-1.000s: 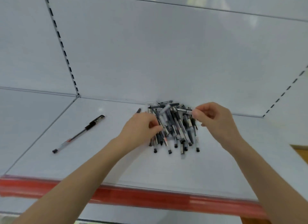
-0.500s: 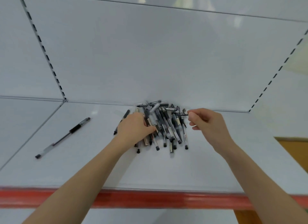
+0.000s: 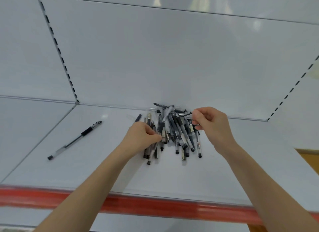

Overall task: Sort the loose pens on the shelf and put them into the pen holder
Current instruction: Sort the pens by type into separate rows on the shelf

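A white shelf (image 3: 86,162) with a red front edge (image 3: 155,205) carries a pile of black-and-clear pens (image 3: 177,131) and one clear, black-gripped pen (image 3: 74,140)

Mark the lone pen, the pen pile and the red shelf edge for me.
lone pen (image 3: 74,141), head view, mid barrel.
pen pile (image 3: 177,131), head view, centre of the heap.
red shelf edge (image 3: 155,205), head view, front face of the strip.

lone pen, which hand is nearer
Left. The left hand is at the left edge of the pile, right of the lone pen; the right hand is at its far edge.
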A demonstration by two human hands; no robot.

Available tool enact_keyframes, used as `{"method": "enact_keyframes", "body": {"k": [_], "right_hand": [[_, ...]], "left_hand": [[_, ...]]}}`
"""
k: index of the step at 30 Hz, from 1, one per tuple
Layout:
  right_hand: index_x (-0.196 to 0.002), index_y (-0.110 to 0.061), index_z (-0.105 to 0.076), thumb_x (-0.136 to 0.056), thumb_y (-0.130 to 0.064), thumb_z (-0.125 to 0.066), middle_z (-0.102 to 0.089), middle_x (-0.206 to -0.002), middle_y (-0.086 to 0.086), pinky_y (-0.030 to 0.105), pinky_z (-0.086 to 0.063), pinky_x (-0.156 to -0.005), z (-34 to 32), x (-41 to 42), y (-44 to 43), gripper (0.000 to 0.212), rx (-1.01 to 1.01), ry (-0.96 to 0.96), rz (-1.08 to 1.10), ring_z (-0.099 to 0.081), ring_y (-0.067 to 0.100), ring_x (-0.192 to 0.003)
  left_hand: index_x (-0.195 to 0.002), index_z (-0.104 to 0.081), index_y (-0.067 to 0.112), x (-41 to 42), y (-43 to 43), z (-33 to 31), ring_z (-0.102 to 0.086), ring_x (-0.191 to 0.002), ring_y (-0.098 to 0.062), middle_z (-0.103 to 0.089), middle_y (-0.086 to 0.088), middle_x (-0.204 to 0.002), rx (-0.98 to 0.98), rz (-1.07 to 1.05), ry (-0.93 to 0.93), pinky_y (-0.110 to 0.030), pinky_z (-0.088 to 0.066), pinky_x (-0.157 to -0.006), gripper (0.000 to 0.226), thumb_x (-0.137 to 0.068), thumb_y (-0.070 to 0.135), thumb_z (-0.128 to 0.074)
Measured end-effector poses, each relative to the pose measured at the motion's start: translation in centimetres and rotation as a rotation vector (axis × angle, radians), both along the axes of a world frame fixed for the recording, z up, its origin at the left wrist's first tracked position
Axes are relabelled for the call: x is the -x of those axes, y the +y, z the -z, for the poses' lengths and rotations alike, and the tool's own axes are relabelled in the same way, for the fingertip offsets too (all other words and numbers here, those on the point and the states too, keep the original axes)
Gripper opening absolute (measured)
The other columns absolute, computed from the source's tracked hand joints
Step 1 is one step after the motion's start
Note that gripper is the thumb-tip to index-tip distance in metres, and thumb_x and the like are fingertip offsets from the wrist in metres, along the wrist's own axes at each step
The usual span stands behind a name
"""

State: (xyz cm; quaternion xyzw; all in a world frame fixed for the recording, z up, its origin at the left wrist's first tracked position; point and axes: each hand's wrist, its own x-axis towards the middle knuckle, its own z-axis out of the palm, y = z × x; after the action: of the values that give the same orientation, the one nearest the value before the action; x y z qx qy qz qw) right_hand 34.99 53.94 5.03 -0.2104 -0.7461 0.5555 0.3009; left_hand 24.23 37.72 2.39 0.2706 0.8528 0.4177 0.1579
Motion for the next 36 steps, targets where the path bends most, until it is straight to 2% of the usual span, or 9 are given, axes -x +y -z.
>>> {"method": "enact_keyframes", "body": {"k": [3,6,11,17,20,24,27,31,36], "right_hand": [[-0.086,-0.013,-0.063,-0.09,-0.013,-0.058,-0.067,-0.074,0.001,0.017,-0.055,-0.066,-0.2,0.3,-0.2,0.007,0.028,0.003,-0.02,-0.065,0.001,-0.063],[-0.085,-0.018,-0.063,-0.09,-0.008,-0.057,-0.067,-0.075,0.002,0.015,-0.055,-0.065,-1.1,0.7,-0.5,0.013,0.003,0.076,-0.044,-0.065,0.0,-0.064],[-0.095,-0.015,-0.063,-0.089,-0.008,-0.057,-0.066,-0.074,-0.002,0.016,-0.054,-0.065,-2.7,1.4,-1.1,0.01,-0.091,0.169,-0.03,-0.065,0.002,-0.065],[-0.089,-0.017,-0.063,-0.089,-0.007,-0.058,-0.065,-0.073,-0.001,0.015,-0.053,-0.064,-3.2,1.3,-2.0,0.011,-0.095,0.18,-0.111,-0.064,0.003,-0.064],[-0.084,-0.022,-0.063,-0.088,-0.007,-0.059,-0.065,-0.071,-0.004,0.017,-0.054,-0.065,-3.0,1.2,-2.5,0.016,-0.126,0.148,-0.173,-0.064,0.003,-0.063],[-0.083,-0.023,-0.062,-0.089,-0.009,-0.057,-0.064,-0.073,-0.004,0.015,-0.053,-0.064,-3.6,1.1,-2.0,0.016,-0.053,0.219,-0.043,-0.063,0.001,-0.062],[-0.084,-0.021,-0.063,-0.089,-0.008,-0.057,-0.065,-0.073,-0.001,0.016,-0.054,-0.065,-3.9,0.8,-1.9,0.015,-0.054,0.188,-0.074,-0.063,0.003,-0.063],[-0.084,-0.019,-0.064,-0.088,-0.006,-0.058,-0.065,-0.071,-0.002,0.015,-0.054,-0.065,-3.3,0.8,-2.8,0.015,-0.099,0.112,-0.183,-0.062,0.001,-0.061],[-0.082,-0.019,-0.063,-0.088,-0.006,-0.058,-0.064,-0.067,-0.003,0.017,-0.054,-0.064,-2.5,0.8,-3.3,0.016,-0.102,0.109,-0.196,-0.063,0.003,-0.061]], "left_hand": [[-0.072,-0.067,0.002,-0.4,-0.7,-0.4,-0.055,-0.057,-0.015,-0.064,-0.007,-0.062,-0.103,-0.034,-0.056,-0.023,-0.046,-0.059,0.017,-0.08,0.015,-0.063],[-0.078,-0.06,0.007,-1.3,-1.2,-1.2,-0.064,-0.054,-0.007,-0.067,-0.006,-0.066,-0.262,-0.024,-0.152,-0.018,-0.049,-0.057,0.007,-0.084,0.01,-0.06],[-0.081,-0.054,0.012,-3.0,-1.9,-2.2,-0.052,-0.047,-0.004,-0.056,0.0,-0.062,-0.404,0.02,-0.12,-0.029,-0.054,-0.06,0.008,-0.087,0.007,-0.057],[-0.078,-0.052,0.018,-3.7,-2.4,-2.7,-0.045,-0.045,-0.007,-0.053,0.001,-0.064,-0.402,0.041,-0.07,-0.02,-0.042,-0.047,0.012,-0.086,0.011,-0.058],[-0.078,-0.052,0.019,-3.8,-2.5,-2.8,-0.043,-0.047,-0.009,-0.054,0.001,-0.065,-0.407,0.043,-0.052,-0.022,-0.039,-0.048,0.012,-0.086,0.012,-0.059],[-0.077,-0.053,0.02,-3.8,-2.7,-2.7,-0.042,-0.049,-0.01,-0.054,0.0,-0.065,-0.399,0.049,-0.029,-0.021,-0.037,-0.05,0.013,-0.085,0.013,-0.06],[-0.076,-0.053,0.02,-3.7,-2.7,-2.6,-0.042,-0.05,-0.012,-0.054,0.0,-0.064,-0.404,0.046,-0.037,-0.023,-0.037,-0.049,0.014,-0.085,0.013,-0.06],[-0.076,-0.053,0.021,-3.7,-2.5,-2.5,-0.042,-0.045,-0.005,-0.054,0.002,-0.063,-0.418,0.054,-0.043,-0.017,-0.036,-0.048,0.014,-0.085,0.012,-0.06],[-0.076,-0.055,0.019,-3.7,-2.5,-2.4,-0.044,-0.043,0.001,-0.056,0.003,-0.065,-0.439,0.061,-0.019,-0.009,-0.034,-0.045,0.015,-0.084,0.008,-0.061]]}}
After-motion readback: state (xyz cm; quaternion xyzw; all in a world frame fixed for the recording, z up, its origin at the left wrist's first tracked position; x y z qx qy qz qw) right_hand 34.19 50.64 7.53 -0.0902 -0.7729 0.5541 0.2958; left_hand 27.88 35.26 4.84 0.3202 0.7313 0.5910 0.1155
